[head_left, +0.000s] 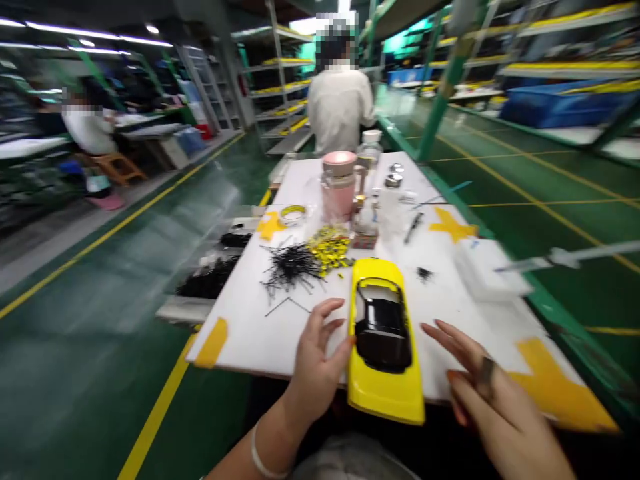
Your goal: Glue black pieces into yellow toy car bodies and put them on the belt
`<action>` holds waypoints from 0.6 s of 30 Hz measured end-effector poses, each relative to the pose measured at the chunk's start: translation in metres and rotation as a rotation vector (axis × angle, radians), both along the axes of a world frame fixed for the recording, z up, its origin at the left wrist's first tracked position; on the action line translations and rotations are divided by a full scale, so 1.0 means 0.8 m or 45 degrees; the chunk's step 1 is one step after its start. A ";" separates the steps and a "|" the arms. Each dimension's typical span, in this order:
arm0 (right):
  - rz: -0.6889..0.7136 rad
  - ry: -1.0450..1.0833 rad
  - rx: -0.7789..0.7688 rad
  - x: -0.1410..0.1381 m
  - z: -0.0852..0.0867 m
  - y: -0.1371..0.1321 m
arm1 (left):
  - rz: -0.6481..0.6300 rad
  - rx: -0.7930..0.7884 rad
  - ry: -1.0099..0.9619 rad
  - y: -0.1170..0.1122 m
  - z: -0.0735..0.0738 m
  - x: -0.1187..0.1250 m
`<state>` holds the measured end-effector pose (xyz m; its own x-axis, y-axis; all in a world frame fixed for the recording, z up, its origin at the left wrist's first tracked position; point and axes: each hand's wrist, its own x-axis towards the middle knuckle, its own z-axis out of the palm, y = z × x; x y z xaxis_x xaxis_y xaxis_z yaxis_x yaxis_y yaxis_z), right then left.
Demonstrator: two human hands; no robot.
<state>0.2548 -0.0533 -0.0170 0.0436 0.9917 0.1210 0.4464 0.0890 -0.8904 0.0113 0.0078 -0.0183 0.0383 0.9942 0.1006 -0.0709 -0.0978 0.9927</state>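
Observation:
A yellow toy car body with a black roof and windows lies lengthwise at the near edge of the table, its near end jutting over that edge. On its left side is my left hand, fingers apart and curved, the thumb tip at the car's flank; whether it presses there I cannot tell. My right hand, wearing a ring, hovers to the right of the car with fingers spread and nothing in them. Beyond the car lie a heap of thin black sticks and a pile of small yellow parts.
A pink lidded cup and clear jars stand farther back. A white box sits at the right, a tape roll at the left. Trays of black parts adjoin the table. A person in white sits ahead.

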 end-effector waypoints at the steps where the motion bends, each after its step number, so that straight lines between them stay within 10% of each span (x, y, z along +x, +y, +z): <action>1: -0.017 0.032 -0.035 -0.007 0.004 -0.003 | 0.001 -0.010 -0.010 0.002 -0.002 -0.001; 18: 0.051 0.121 -0.037 -0.040 -0.002 -0.016 | 0.019 -0.033 0.081 0.006 -0.003 -0.004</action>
<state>0.2228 -0.0659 -0.0186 0.0140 0.9959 0.0890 0.3567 0.0782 -0.9309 0.0084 0.0124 -0.0205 0.0286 0.9969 0.0728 -0.0064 -0.0726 0.9973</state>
